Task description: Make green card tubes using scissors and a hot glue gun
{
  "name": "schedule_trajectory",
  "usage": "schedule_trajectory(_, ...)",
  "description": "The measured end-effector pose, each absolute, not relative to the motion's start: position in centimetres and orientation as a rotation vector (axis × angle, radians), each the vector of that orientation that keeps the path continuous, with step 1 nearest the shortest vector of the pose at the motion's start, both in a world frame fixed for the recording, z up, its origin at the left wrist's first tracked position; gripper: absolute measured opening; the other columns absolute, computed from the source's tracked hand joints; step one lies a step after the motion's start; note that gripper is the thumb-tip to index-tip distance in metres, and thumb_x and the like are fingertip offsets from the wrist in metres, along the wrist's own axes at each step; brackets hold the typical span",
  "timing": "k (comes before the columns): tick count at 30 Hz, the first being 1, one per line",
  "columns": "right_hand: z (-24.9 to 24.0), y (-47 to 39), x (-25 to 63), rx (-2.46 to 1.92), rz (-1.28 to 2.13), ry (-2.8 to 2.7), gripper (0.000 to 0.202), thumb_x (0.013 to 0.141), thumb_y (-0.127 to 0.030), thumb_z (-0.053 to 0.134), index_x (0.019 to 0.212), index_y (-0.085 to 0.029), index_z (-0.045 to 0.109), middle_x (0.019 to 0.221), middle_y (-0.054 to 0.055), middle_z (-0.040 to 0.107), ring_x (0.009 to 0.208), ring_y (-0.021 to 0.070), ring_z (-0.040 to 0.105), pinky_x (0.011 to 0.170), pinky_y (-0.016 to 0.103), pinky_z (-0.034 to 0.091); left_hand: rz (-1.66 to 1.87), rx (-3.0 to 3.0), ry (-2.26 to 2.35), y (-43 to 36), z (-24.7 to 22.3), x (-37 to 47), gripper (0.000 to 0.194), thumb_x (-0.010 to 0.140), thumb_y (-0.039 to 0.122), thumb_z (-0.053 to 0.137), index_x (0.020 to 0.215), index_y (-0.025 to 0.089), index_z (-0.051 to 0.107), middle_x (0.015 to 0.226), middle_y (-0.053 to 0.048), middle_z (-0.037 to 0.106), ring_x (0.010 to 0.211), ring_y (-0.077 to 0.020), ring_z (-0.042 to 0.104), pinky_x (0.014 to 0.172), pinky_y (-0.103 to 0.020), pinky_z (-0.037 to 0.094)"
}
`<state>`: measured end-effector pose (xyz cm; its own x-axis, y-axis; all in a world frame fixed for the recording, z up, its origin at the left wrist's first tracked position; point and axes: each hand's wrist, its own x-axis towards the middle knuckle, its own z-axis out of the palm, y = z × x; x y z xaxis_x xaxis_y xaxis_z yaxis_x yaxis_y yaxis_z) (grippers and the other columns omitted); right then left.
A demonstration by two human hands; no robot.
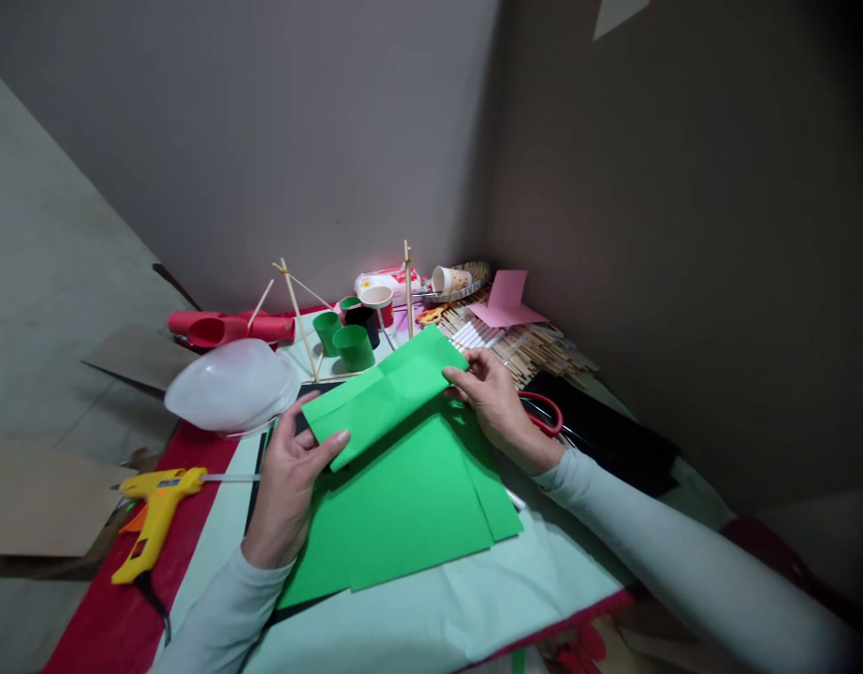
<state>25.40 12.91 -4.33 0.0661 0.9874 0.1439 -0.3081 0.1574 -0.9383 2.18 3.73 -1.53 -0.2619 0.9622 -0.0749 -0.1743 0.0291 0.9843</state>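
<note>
A strip of green paper [389,388], apparently folded, is held up in front of me, tilted with its right end higher. My left hand [291,477] pinches its lower left end, thumb on the near face. The right end is gripped by my right hand [491,398] between thumb and fingers. Beneath it, larger green sheets [410,524] lie stacked on the table, with dark sheet edges showing under them. Close to my right wrist are the red handles of scissors [548,412]; their blades are hidden.
A yellow glue gun [157,510] lies at the left edge, beside a translucent bowl [227,388]. Green paper cylinders [354,348] and a stick frame [298,318] stand behind. Bamboo sticks [544,354], folded pink paper [508,301] and a black sheet [607,435] lie right.
</note>
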Motion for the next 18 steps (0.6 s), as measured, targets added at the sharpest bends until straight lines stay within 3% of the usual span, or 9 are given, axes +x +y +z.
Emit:
schedule_trajectory(3,-3.9,13.2,25.9,-0.853,1.196,-1.052,0.044,0.067,-0.04,0.086,0.095,-0.026,0.054,0.082,-0.006,0.061,0.068,0.0127,0.061,0.062,0.026,0.058,1.336,0.911,1.268,3.5,-0.9,2.1,0.069,0.058,0.029,0.098,0.118,0.017,0.066,0.101,-0.008,0.08,0.088,-0.0254,0.076,0.077,-0.032,0.061)
schedule_trajectory(9,-2.5,12.8,26.4,-0.788,1.225,-1.277,0.043,0.072,-0.036,0.084,0.106,-0.026,0.059,0.088,-0.004,0.061,0.071,0.0135,0.061,0.06,0.025,0.054,1.241,0.854,1.165,3.2,1.0,0.8,0.073,0.067,0.033,0.092,0.133,0.025,0.063,0.131,-0.013,0.073,0.095,-0.0234,0.076,0.073,-0.026,0.06)
schedule_trajectory(12,-2.4,12.3,26.3,-0.76,1.199,-1.42,0.04,0.075,-0.031,0.083,0.109,-0.025,0.063,0.088,-0.003,0.06,0.075,0.0144,0.059,0.062,0.025,0.05,1.114,0.845,1.129,3.2,0.6,0.3,0.078,0.068,0.042,0.091,0.139,0.025,0.063,0.124,-0.017,0.075,0.087,-0.0253,0.076,0.07,-0.031,0.06)
schedule_trajectory(15,-2.6,11.6,25.9,-0.745,1.137,-1.55,0.043,0.077,-0.025,0.081,0.117,-0.024,0.065,0.098,0.001,0.063,0.089,0.018,0.061,0.069,0.026,0.05,1.014,0.794,1.117,3.0,-0.5,0.7,0.081,0.067,0.057,0.088,0.136,0.02,0.067,0.105,-0.016,0.078,0.079,-0.0276,0.075,0.068,-0.036,0.061)
schedule_trajectory(18,-2.5,10.7,25.5,-0.752,1.077,-1.64,0.045,0.08,-0.021,0.077,0.122,-0.024,0.063,0.103,0.002,0.063,0.094,0.0203,0.061,0.073,0.028,0.051,0.96,0.782,1.132,2.6,-1.1,2.0,0.073,0.067,0.048,0.092,0.131,0.021,0.07,0.1,-0.011,0.079,0.082,-0.0275,0.077,0.071,-0.035,0.061)
